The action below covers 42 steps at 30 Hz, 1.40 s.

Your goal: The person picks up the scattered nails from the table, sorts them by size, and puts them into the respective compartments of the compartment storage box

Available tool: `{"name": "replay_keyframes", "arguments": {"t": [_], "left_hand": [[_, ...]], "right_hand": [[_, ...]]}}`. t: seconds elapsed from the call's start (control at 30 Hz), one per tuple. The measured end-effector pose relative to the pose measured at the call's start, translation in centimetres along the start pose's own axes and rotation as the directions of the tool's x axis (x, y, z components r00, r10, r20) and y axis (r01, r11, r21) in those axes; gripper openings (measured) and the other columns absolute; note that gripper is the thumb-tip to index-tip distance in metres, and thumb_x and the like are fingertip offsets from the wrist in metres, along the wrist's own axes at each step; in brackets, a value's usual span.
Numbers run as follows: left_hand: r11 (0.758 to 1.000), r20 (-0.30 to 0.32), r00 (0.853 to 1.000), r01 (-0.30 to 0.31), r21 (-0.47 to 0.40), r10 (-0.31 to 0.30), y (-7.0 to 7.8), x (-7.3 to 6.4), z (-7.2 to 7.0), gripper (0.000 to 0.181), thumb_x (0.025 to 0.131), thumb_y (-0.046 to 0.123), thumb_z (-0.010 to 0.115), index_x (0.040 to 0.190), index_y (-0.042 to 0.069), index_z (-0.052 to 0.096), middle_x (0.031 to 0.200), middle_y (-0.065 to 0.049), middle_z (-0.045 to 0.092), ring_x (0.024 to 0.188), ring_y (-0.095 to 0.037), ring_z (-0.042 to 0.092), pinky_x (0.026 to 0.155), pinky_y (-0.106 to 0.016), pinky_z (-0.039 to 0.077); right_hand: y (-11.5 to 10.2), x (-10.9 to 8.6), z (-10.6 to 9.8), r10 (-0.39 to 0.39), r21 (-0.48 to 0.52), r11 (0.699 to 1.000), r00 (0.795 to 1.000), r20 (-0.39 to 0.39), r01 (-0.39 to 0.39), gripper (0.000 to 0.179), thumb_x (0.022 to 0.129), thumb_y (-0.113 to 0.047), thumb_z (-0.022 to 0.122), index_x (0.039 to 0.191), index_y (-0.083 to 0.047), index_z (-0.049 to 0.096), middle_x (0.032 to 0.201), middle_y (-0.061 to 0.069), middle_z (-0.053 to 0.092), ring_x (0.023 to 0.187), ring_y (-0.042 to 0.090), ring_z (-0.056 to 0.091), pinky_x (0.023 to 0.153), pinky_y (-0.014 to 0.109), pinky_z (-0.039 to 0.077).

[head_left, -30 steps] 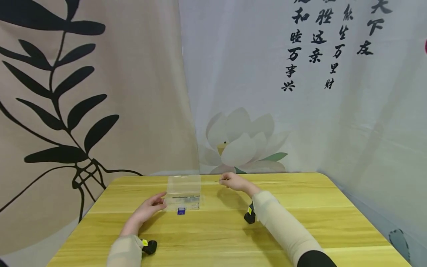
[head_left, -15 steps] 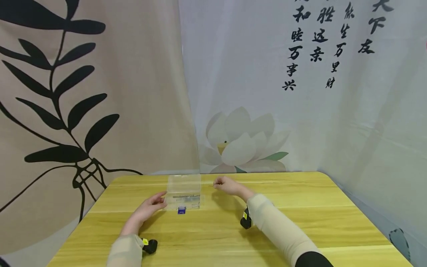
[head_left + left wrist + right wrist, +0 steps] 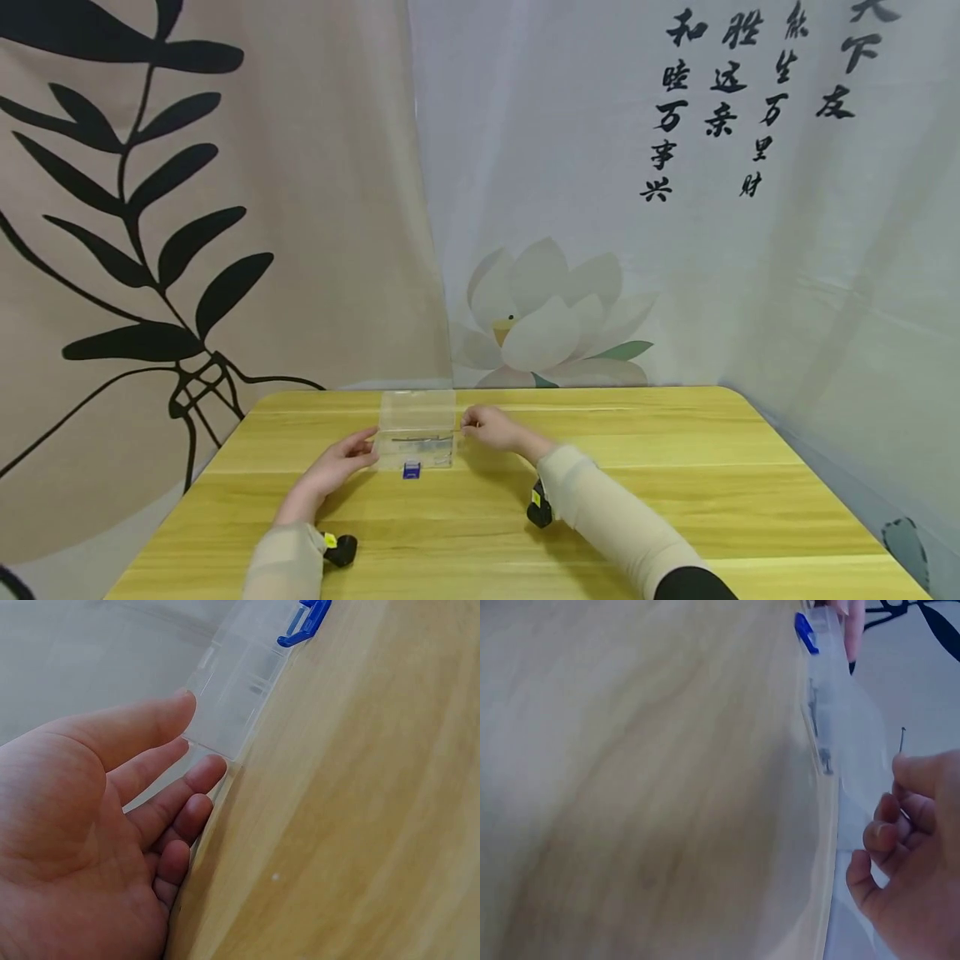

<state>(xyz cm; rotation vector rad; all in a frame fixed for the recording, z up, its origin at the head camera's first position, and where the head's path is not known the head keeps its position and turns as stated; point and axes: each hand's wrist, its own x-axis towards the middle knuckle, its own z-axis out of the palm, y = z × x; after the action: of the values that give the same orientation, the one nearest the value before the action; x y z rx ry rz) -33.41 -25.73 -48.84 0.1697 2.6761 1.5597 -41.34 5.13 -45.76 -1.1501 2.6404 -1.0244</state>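
A clear plastic box (image 3: 415, 450) lies on the table with its transparent lid (image 3: 417, 408) folded back and a blue latch (image 3: 411, 470) at its front. Several thin dark metal nails (image 3: 814, 712) lie inside. My left hand (image 3: 341, 463) is at the box's left end, thumb by the rim and fingers loosely bent beside the end wall, as the left wrist view shows. At the right end, my right hand (image 3: 491, 429) pinches a thin nail (image 3: 902, 739) between thumb and fingertip; its headed end sticks up from the fingers.
The wooden table (image 3: 480, 533) reaches back to a hanging cloth (image 3: 570, 208) printed with a lotus, writing and dark leaves. A black wrist camera (image 3: 341, 550) is on the left wrist, another camera (image 3: 538, 506) on the right.
My right hand has moved left and slightly nearer, bringing the pinched nail up to the box's right side. My left hand stays by the box. The view has shifted a little.
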Motion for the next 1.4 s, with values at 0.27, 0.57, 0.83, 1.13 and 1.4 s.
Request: {"name": "replay_keyframes", "arguments": {"t": [0.27, 0.57, 0.83, 1.13, 1.4], "left_hand": [[1.0, 0.017, 1.0, 0.003, -0.011, -0.003, 0.2, -0.1, -0.1, 0.058, 0.096, 0.02, 0.062, 0.148, 0.004, 0.039, 0.134, -0.022, 0.05, 0.123, -0.038, 0.044, 0.101, -0.055, 0.035], [1.0, 0.005, 1.0, 0.001, -0.022, 0.0, 0.2, 0.0, -0.2, 0.057, 0.096, 0.018, 0.063, 0.146, 0.003, 0.041, 0.131, -0.02, 0.052, 0.121, -0.035, 0.046, 0.1, -0.053, 0.036], [1.0, 0.003, 1.0, -0.005, -0.021, 0.005, 0.1, 0.0, -0.2, 0.056, 0.096, 0.017, 0.063, 0.146, 0.003, 0.042, 0.128, -0.017, 0.054, 0.118, -0.033, 0.047, 0.099, -0.052, 0.037], [1.0, 0.006, 1.0, -0.001, -0.023, 0.002, 0.3, 0.1, -0.2, 0.056, 0.096, 0.017, 0.062, 0.146, 0.002, 0.041, 0.128, -0.018, 0.053, 0.117, -0.033, 0.047, 0.099, -0.052, 0.037], [1.0, 0.007, 1.0, 0.009, -0.019, -0.008, 0.2, 0.0, -0.3, 0.056, 0.096, 0.018, 0.062, 0.146, 0.002, 0.041, 0.13, -0.019, 0.053, 0.12, -0.034, 0.046, 0.1, -0.054, 0.035]], "right_hand": [[-0.8, 0.9, 1.4, -0.001, -0.041, 0.999, 1.0, 0.013, 0.002, 0.011, 0.096, -0.002, 0.055, 0.088, -0.002, 0.063, 0.076, -0.002, 0.052, 0.066, 0.009, 0.042, 0.065, 0.025, 0.038], [-1.5, 1.4, 2.2, 0.032, -0.127, 0.991, 0.999, 0.008, -0.031, 0.011, 0.095, -0.006, 0.058, 0.085, -0.007, 0.063, 0.081, -0.003, 0.053, 0.074, 0.011, 0.045, 0.07, 0.027, 0.039], [-1.6, 1.7, 2.8, 0.038, -0.174, 0.984, 0.999, 0.012, -0.035, 0.01, 0.095, -0.007, 0.06, 0.087, -0.008, 0.065, 0.082, -0.004, 0.056, 0.076, 0.01, 0.047, 0.074, 0.026, 0.044], [-1.7, 1.6, 2.6, 0.053, -0.148, 0.988, 0.999, 0.013, -0.05, 0.007, 0.093, -0.008, 0.063, 0.087, -0.008, 0.066, 0.082, -0.004, 0.055, 0.073, 0.01, 0.046, 0.07, 0.026, 0.042], [-1.7, 1.2, 1.8, 0.037, -0.098, 0.994, 0.999, -0.013, -0.038, 0.006, 0.092, -0.006, 0.062, 0.09, -0.006, 0.068, 0.085, -0.002, 0.059, 0.075, 0.009, 0.049, 0.07, 0.025, 0.045]]}}
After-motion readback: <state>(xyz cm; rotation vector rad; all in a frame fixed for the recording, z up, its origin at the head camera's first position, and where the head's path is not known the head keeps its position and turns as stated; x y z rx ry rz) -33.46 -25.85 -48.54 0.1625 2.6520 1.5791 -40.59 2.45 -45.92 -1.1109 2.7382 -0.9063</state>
